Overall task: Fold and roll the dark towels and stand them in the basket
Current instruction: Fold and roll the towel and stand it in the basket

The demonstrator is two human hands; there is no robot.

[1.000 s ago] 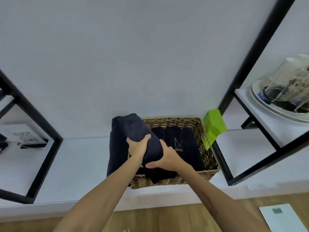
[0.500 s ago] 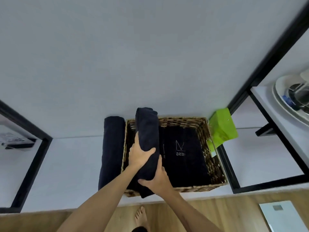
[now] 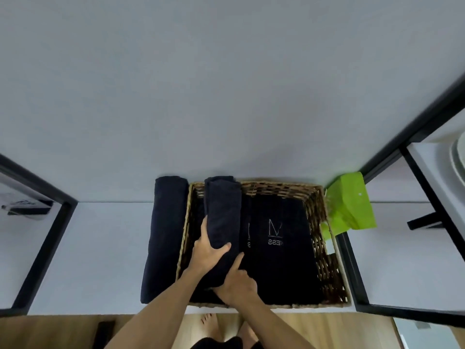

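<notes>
A woven wicker basket sits on a white shelf against the wall. A rolled dark towel lies along the basket's left side. My left hand grips this roll around its middle, thumb across the top. My right hand holds the roll's near end, index finger stretched along its right side. More dark towels, one with pale embroidered letters, fill the rest of the basket. Another rolled dark towel lies on the shelf just outside the basket's left wall.
A bright green paper bag stands right of the basket. Black metal shelf frames rise on the left and right. White dishes sit on a higher shelf at far right. Below the shelf edge are wooden floor and bare feet.
The rolled towel has gone from above the basket's left rim down into its left side. The camera has tilted downward and the second roll on the shelf is now fully uncovered.
</notes>
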